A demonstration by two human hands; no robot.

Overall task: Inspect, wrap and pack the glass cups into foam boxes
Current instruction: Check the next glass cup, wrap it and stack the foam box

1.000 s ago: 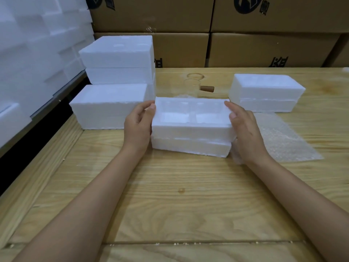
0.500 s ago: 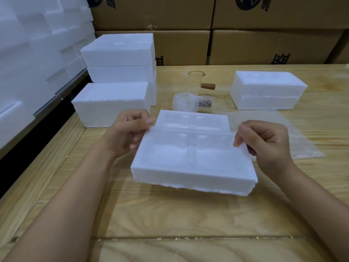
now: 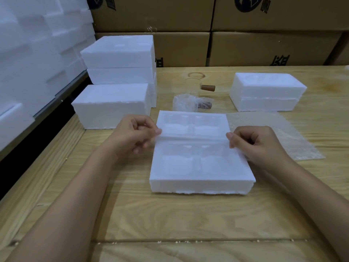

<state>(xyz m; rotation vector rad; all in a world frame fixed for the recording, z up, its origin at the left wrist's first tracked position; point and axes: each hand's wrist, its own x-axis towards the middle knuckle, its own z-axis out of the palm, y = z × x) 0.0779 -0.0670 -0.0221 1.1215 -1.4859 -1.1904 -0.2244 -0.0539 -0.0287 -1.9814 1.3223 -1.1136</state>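
Foam box half (image 3: 200, 167) lies open on the table (image 3: 170, 214); left hand (image 3: 137, 136) and right hand (image 3: 256, 143) pinch its far corners

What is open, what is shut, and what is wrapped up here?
Near foam half: open, empty, far corners pinched by left hand and right hand.
Far foam half: open, empty.
Right foam box: closed.
Left foam boxes: closed.
Glass cup: upright, unwrapped.
Wrapped cup: lying on table.
Bubble wrap sheet: flat.
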